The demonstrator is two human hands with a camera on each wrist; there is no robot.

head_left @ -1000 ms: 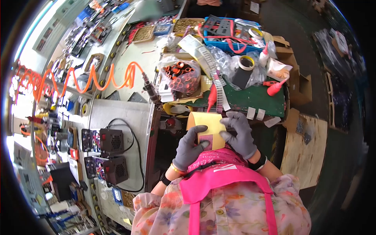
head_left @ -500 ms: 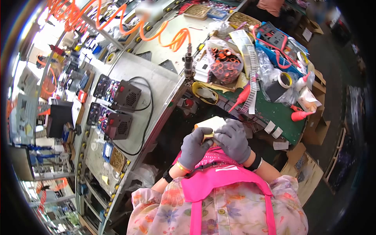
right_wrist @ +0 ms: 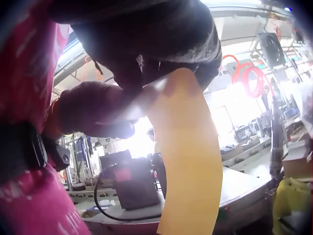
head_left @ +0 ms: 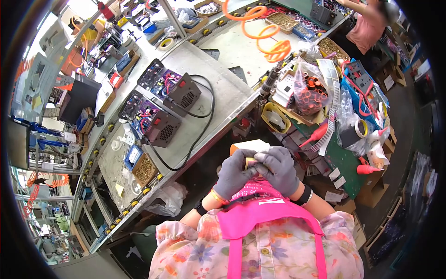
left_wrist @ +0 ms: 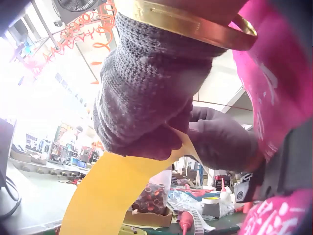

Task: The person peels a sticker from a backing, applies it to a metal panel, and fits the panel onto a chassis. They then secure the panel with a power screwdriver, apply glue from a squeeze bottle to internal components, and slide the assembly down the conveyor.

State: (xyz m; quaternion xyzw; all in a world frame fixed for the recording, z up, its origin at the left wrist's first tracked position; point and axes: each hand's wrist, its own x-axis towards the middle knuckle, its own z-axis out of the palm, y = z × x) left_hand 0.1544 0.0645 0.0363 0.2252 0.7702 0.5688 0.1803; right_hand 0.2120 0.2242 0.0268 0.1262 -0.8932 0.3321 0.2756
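Both hands wear grey knit gloves and meet close together in front of the pink apron (head_left: 253, 188). Between them is a strip of yellow backing paper (left_wrist: 105, 193), which hangs down in a curve in both wrist views. My left hand (head_left: 232, 174) pinches one side of the strip between thumb and fingers. My right hand (head_left: 281, 172) pinches it beside the left, fingertips near the left thumb. In the head view the strip's pale upper part (head_left: 253, 145) shows beyond the fingers. The fingers hide the pinched edge.
Two dark electronic units (head_left: 186, 93) with a black cable (head_left: 211, 111) stand on the metal bench (head_left: 223, 88) at left. A bag of red and black rings (head_left: 311, 90), a red bottle (head_left: 318, 134) and tape rolls crowd the green table (head_left: 344, 160). Another person (head_left: 367, 25) is far right.
The head view has swung left toward the bench. The hands have drawn together, and the strip, earlier facing up with a dark pink patch showing, is now tilted and mostly covered by fingers.
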